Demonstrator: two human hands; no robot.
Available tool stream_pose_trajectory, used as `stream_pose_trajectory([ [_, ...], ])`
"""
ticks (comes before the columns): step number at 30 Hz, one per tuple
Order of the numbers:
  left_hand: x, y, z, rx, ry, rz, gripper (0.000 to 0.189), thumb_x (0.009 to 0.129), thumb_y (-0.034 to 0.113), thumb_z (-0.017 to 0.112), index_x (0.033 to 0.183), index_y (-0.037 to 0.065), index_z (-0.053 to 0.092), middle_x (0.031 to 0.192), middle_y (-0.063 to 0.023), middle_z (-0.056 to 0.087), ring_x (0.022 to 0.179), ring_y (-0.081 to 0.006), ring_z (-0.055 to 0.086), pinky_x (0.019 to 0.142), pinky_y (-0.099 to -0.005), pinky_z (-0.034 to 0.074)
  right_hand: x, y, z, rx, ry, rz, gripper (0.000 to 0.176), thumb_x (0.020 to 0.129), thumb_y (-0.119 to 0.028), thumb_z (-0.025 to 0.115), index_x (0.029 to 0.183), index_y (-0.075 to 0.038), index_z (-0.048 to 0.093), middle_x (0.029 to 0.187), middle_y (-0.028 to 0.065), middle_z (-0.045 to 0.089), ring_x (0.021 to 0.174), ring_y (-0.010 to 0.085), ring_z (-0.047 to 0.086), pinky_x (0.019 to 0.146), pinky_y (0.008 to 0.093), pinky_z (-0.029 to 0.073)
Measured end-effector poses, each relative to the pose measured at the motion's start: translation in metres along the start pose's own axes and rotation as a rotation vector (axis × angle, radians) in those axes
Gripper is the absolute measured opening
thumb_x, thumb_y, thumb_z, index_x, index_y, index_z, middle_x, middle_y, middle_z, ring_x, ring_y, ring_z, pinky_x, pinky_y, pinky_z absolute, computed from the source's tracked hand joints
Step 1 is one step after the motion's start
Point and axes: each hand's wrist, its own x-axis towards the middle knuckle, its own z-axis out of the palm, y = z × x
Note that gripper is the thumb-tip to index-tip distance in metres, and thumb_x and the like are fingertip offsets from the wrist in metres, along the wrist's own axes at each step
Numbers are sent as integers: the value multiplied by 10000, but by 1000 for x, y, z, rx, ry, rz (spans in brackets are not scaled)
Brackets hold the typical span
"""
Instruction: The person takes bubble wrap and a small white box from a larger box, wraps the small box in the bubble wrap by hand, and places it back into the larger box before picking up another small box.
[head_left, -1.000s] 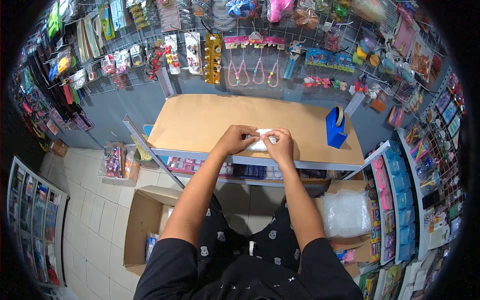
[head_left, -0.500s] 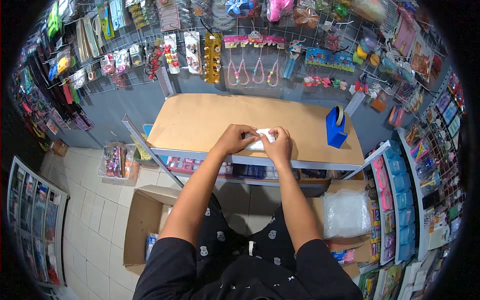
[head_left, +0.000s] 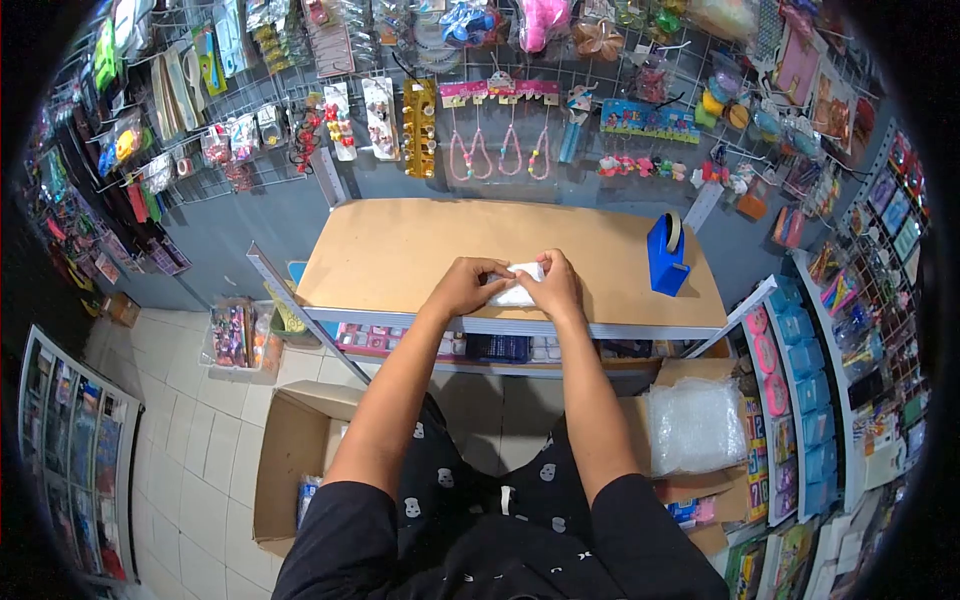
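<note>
A small white wrapped packet [head_left: 513,297] rests near the front edge of the wooden tabletop [head_left: 400,245]. On its left side, my left hand [head_left: 464,287] has its fingers bent and pressed onto it. From the right, my right hand [head_left: 554,288] grips it, thumb laid across the top and fingers at the far right edge. Both thumbs come close together over the packet. What it contains is hidden by the white wrapping.
A blue tape dispenser [head_left: 668,258] stands at the table's right end. Below are an open cardboard box [head_left: 290,465] on the left and bubble wrap [head_left: 697,425] on the right. Hanging goods cover the wall rack [head_left: 500,85]. A plastic bin [head_left: 240,340] sits on the floor.
The camera view has tilted slightly, so the table and wall appear a little lower. My hands stay on the white packet, with only a small shift of the fingers.
</note>
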Motion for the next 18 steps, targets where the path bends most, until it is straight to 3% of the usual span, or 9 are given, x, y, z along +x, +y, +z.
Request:
stream_pose_trajectory([
  [2,0,-5,2,1,35,63,198,893,153,812,1059,44,809,1187,-179,764,734,-128,641,710,-306,545,2,19,-2,91,-46,-91,567,790,-338,887,1188,-45,609,1088,115,718,1014,275,705,869,408,554],
  [3,0,-3,2,-19,22,55,196,901,156,807,1065,48,810,1196,-199,756,786,-133,663,750,-309,553,6,33,-1,132,-77,-141,648,772,-296,914,1279,-54,592,1185,116,686,1053,261,691,904,400,557],
  [6,-1,6,-3,21,-39,34,204,935,125,767,1124,52,792,1240,-191,743,1122,-237,720,916,-350,555,-2,25,-43,166,-207,-321,743,743,-356,917,1354,-96,582,1339,170,609,1221,320,625,1013,428,526],
  [7,-1,7,-2,22,-40,29,202,940,125,762,1125,49,791,1239,-195,742,1136,-240,716,926,-352,553,0,33,-46,225,-204,-428,819,676,-382,951,1390,-153,622,1471,156,551,1353,347,544,1109,443,477],
  [10,0,8,-4,21,-46,22,198,952,125,749,1125,36,788,1237,-208,739,1172,-250,705,952,-359,547,-10,32,-56,9,-258,-683,804,622,-388,968,1348,-177,693,1562,144,496,1445,356,457,1187,460,406],
  [11,0,7,-4,15,-47,23,199,955,127,746,1124,29,786,1238,-213,737,1179,-256,702,959,-361,546,-14,28,-55,-24,-296,-681,758,609,-378,969,1303,-176,740,1611,130,452,1454,361,439,1214,471,365],
  [15,-1,4,-1,-96,-41,-81,194,954,124,749,1108,12,787,1222,-207,745,1216,-284,682,994,-372,530,-16,34,-46,-53,-310,-650,701,673,-356,945,1314,-165,735,1583,111,493,1433,350,467,1198,445,384],
  [18,-2,2,-4,-94,-93,39,252,911,157,799,1112,6,784,1202,-193,754,1272,-295,648,1033,-392,509,-11,41,-40,19,-351,-624,664,705,-338,934,1307,-140,736,1552,108,526,1416,345,485,1184,441,397],
])
